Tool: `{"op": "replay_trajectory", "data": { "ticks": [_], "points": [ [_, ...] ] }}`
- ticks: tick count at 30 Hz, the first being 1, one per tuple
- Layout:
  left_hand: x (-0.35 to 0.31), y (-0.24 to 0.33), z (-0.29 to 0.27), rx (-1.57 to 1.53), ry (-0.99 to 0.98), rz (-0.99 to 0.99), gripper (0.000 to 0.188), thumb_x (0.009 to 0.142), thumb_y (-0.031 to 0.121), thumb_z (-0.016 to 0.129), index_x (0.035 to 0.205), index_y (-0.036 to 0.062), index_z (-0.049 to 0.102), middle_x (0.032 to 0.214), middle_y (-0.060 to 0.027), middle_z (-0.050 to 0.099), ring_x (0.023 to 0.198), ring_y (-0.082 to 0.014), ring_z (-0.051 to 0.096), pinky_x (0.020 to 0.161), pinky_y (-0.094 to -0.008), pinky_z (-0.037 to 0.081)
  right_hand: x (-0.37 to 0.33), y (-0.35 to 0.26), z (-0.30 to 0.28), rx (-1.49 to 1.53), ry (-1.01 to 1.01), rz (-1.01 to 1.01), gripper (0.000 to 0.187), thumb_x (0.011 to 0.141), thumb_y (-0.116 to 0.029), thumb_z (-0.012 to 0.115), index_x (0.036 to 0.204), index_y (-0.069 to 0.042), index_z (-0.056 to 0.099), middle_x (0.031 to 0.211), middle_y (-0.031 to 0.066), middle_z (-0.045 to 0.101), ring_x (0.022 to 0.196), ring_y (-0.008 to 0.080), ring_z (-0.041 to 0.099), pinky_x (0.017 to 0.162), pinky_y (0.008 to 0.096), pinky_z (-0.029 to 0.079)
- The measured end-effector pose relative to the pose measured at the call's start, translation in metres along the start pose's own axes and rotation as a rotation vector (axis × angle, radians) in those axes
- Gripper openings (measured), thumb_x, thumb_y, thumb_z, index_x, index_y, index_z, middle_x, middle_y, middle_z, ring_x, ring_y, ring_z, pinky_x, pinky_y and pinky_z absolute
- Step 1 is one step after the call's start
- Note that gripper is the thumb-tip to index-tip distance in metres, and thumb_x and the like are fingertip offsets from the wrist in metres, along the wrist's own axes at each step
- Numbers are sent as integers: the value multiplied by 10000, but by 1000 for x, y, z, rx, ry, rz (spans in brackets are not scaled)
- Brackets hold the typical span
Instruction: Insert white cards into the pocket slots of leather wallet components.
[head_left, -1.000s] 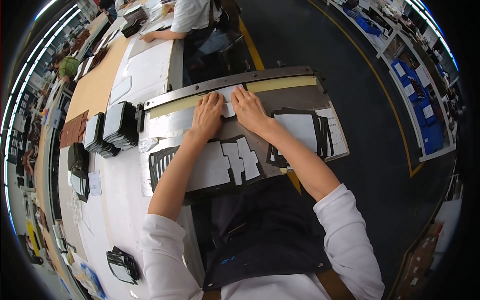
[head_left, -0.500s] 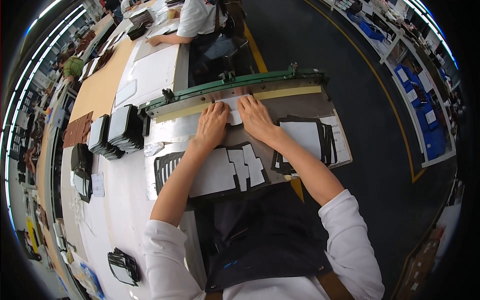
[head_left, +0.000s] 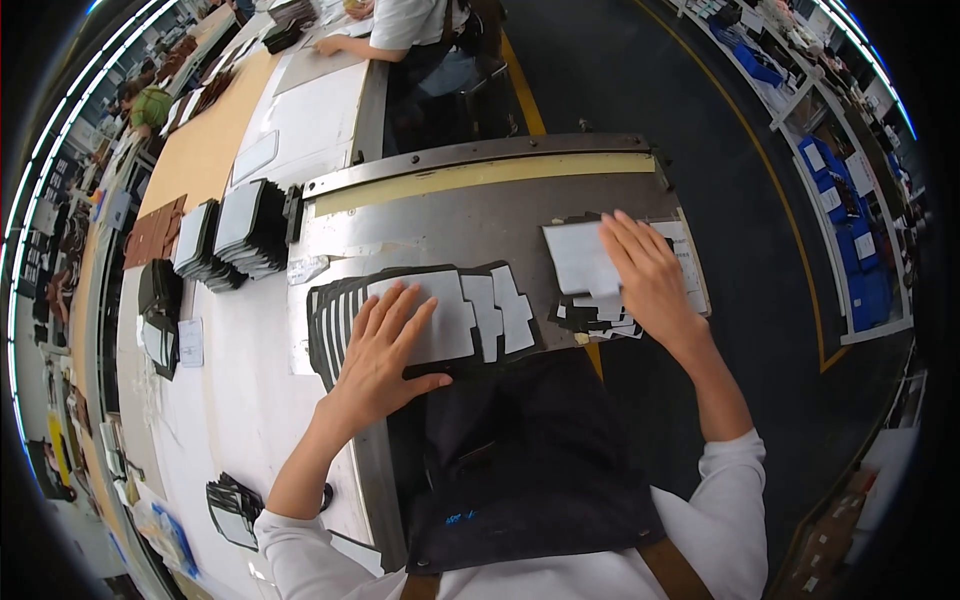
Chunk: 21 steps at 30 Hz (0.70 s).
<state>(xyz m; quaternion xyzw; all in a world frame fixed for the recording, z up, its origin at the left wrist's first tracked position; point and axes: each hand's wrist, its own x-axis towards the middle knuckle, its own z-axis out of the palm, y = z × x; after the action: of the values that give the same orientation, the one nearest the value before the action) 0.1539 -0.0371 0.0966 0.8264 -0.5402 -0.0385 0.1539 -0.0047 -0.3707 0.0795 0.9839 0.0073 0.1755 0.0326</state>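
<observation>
My left hand point(head_left: 385, 345) lies with spread fingers on a fanned row of white-faced, black-edged flat pieces point(head_left: 440, 330) at the bench's near edge. Two narrower notched pieces point(head_left: 512, 310) overlap at the row's right end. To the right, my right hand point(head_left: 650, 275) has its fingers stretched out over the right edge of a white flat piece point(head_left: 578, 260). That piece rests on a pile of dark-edged pieces point(head_left: 600, 320). The right thumb is hidden. Beyond both hands runs a metal bar point(head_left: 480, 155) with a yellow strip point(head_left: 480, 180) before it.
Stacks of white-topped black pieces point(head_left: 250, 225) stand left of the metal plate point(head_left: 430, 220). Brown pieces point(head_left: 155, 228) and a smaller dark stack point(head_left: 240, 510) lie on the white table. Another person point(head_left: 410, 30) sits at the far table. Shelves with blue bins point(head_left: 840, 200) line the right.
Both hands have left the bar and come nearer: the left to the fanned pieces, the right to the right-hand pile. The bar's green upper part with knobs no longer shows.
</observation>
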Motion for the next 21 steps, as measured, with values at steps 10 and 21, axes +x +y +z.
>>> {"op": "replay_trajectory", "data": {
  "ticks": [10,21],
  "points": [
    [-12,-17,14,-277,130,-60,586,788,278,788,1297,72,583,1420,-135,498,1409,-327,356,1168,-502,248,30,-86,28,591,-79,-259,606,844,-220,724,1381,-67,490,1475,164,415,1389,335,363,1119,480,324],
    [-17,-3,27,-212,371,-109,407,829,6,654,1233,43,625,1300,-147,593,1307,-340,495,1092,-465,376,123,-90,52,1396,-304,-309,274,881,-120,693,1154,-106,712,1172,90,691,1190,235,603,1120,415,350]
  ]
}}
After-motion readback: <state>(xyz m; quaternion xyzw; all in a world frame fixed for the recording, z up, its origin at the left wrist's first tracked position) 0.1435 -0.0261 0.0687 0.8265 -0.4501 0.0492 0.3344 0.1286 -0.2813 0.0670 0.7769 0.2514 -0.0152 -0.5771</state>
